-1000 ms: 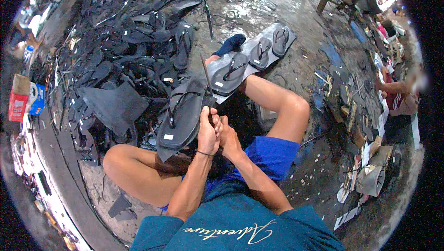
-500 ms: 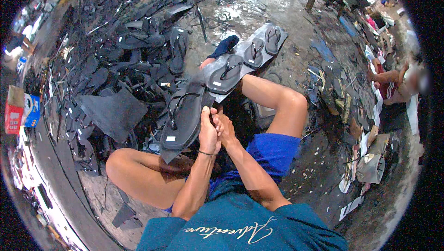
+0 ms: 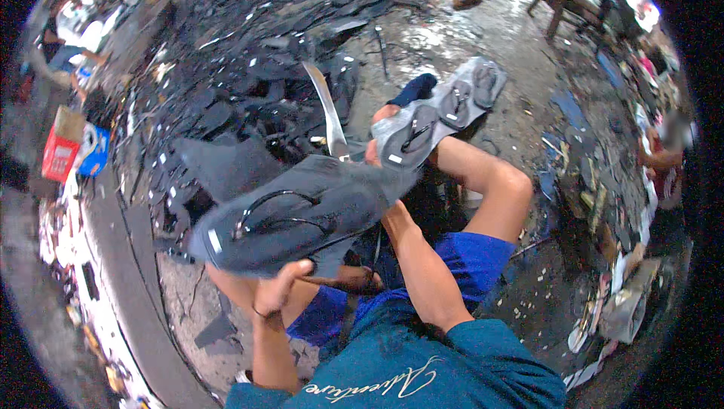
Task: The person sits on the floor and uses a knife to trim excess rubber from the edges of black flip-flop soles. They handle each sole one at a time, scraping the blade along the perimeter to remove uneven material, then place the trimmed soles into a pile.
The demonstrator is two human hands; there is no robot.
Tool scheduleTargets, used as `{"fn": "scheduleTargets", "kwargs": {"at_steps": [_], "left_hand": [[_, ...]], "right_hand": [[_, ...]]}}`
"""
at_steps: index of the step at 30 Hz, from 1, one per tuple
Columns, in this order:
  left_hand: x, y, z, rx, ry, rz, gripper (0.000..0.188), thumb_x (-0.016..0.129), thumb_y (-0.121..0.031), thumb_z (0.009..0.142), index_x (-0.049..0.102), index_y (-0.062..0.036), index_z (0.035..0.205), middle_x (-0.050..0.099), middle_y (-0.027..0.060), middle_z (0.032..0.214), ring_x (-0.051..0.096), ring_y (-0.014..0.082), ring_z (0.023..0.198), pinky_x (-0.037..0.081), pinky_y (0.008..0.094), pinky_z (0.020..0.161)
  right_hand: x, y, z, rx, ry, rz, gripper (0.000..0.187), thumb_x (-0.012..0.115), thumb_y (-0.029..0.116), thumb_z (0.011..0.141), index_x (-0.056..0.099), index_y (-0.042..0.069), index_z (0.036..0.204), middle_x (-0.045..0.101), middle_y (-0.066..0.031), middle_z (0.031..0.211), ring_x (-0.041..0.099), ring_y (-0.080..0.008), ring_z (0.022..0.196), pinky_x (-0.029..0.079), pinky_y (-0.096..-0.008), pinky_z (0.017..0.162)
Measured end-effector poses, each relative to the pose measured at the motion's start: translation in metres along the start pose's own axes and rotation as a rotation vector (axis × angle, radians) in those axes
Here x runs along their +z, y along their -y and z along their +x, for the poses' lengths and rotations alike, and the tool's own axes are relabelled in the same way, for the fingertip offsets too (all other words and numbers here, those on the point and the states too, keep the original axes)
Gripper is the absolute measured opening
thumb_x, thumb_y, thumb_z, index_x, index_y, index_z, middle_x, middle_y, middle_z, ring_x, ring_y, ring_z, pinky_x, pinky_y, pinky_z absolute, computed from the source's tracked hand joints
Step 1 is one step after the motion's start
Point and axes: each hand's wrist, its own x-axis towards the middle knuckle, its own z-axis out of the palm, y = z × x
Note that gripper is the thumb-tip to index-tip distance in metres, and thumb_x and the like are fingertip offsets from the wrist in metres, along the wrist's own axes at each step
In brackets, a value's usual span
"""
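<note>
Left hand [image 3: 280, 288]: fingers curled, gripping near edge of large dark grey rubber flip-flop sandal [image 3: 294, 217], held up over lap, tilted. Right hand [image 3: 375, 154]: mostly hidden behind sandal, fingers' state can't tell; long thin metal blade [image 3: 326, 111] rises just beside it. Beyond: grey sandals [image 3: 441, 111] on knee; black rubber offcut pile [image 3: 249, 55] on floor.

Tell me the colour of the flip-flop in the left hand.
Dark grey flip-flop with black straps, held by the left hand; head view, the only one.
</note>
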Motion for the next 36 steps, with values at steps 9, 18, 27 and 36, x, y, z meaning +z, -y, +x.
{"fn": "scheduleTargets", "kwargs": {"at_steps": [9,18,27,36], "left_hand": [[0.024,0.024,-0.005,0.284,-0.191,-0.642,0.059,0.066,-0.012,0.080,0.047,0.0028,0.134,0.064,0.0100,0.117,0.065,0.0296,0.101,0.053,0.0403,0.094],[0.070,0.049,-0.001,0.034,-0.483,-0.074,0.059,0.063,-0.031,0.094,0.046,0.0040,0.138,0.048,0.0103,0.140,0.046,0.0261,0.127,0.034,0.0387,0.110],[0.107,0.009,0.046,0.140,-0.692,-0.727,0.040,0.065,-0.035,0.095,0.062,-0.0016,0.116,0.065,0.0013,0.115,0.061,0.0090,0.099,0.050,0.0241,0.083],[0.129,0.005,0.052,0.011,-0.681,-0.788,0.030,0.071,-0.035,0.091,0.067,-0.0091,0.106,0.070,-0.0019,0.100,0.063,0.0079,0.085,0.052,0.0231,0.072]], "right_hand": [[0.069,-0.043,-0.035,-0.066,-0.068,-0.829,0.032,0.077,0.014,0.081,0.067,0.004,0.110,0.068,0.0012,0.098,0.062,-0.0094,0.084,0.051,-0.0272,0.081],[0.120,-0.033,-0.062,-0.571,-0.067,-1.916,0.042,0.072,0.029,0.087,0.062,0.000,0.117,0.063,-0.0156,0.095,0.066,-0.0331,0.086,0.054,-0.0393,0.073],[0.112,-0.038,-0.162,-0.458,-0.484,-1.947,0.041,0.062,0.015,0.092,0.050,-0.003,0.127,0.065,-0.0224,0.106,0.070,-0.0351,0.083,0.056,-0.0400,0.070],[0.053,-0.081,-0.167,-0.511,-0.584,-2.073,0.033,0.067,0.016,0.089,0.053,0.000,0.114,0.065,-0.0194,0.096,0.068,-0.0374,0.077,0.056,-0.0438,0.061]]}}
